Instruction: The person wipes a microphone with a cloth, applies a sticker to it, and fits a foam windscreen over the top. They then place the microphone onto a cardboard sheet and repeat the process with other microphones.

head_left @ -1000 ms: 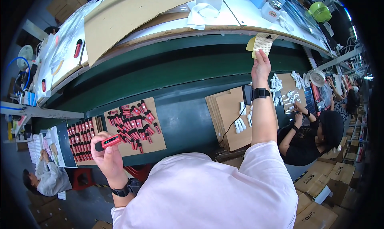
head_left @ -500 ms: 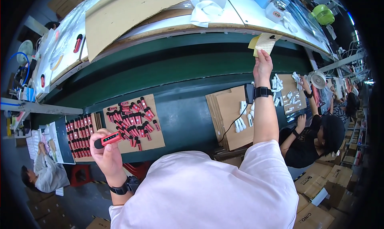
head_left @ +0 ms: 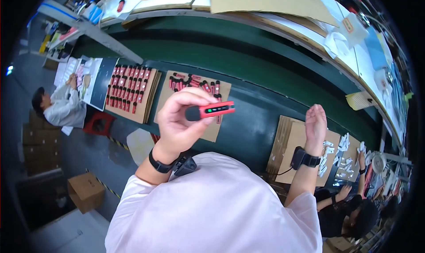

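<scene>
Left hand (head_left: 181, 116): thumb below and fingers above, pinching a red device (head_left: 221, 108) with a black rounded end (head_left: 193, 113). Black end sits in the crook between thumb and curled fingers; red body runs out to the right, past the fingertips, nearly level in view. Dark panel on its side faces up to the camera, green spot showing.

Beyond this hand, a loose heap of red devices (head_left: 206, 86) on a cardboard sheet (head_left: 211, 131), partly hidden by the hand. Left of that, more in neat rows (head_left: 128, 82) on cardboard.

Right hand (head_left: 315, 122): well apart from the pinched device, raised, fingers side by side and gently curved, tips pointing away from the body. White pieces (head_left: 325, 158) lie near its wrist.
</scene>
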A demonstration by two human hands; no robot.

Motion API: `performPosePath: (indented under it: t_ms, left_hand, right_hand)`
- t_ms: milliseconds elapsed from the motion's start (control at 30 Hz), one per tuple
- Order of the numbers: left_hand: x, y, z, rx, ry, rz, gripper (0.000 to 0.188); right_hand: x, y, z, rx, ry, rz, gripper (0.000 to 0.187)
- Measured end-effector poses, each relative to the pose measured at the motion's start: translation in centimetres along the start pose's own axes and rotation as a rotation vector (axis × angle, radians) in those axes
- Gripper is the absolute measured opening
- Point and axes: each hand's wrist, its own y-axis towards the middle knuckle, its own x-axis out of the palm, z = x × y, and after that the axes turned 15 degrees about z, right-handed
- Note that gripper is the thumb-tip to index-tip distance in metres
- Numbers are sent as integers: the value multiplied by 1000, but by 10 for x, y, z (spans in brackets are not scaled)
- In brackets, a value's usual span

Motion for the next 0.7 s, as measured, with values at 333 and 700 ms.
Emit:
performPosePath:
  t_ms: [333,700]
  left_hand:
    - [12,-2,10,229,52,-83,33]
    - [10,-3,16,285,110,-69,31]
  right_hand:
    - [179,-161,8,-136,-208,-643,8]
    - [216,-197,11,-638,-487,-871,15]
